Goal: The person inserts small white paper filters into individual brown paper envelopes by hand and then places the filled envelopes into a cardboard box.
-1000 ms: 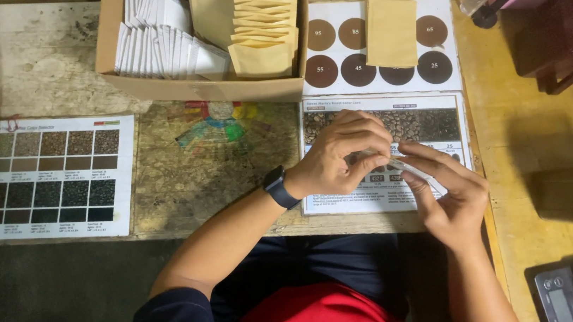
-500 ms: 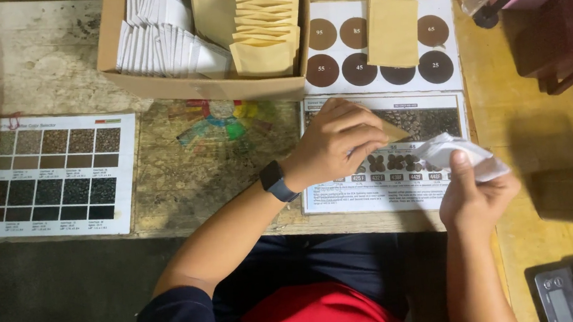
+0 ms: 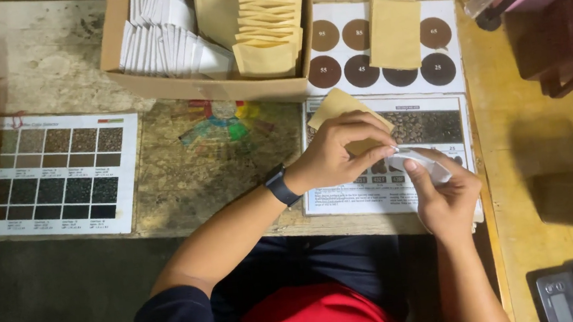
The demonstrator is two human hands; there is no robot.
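At far left on the worktop (image 3: 62,50) lies a chart of dark swatches (image 3: 61,176). Near centre, the left hand (image 3: 339,154) has its grip pinched on a tan envelope (image 3: 337,106). Just right, touching it, the right hand (image 3: 446,194) grips a small white packet (image 3: 429,165).
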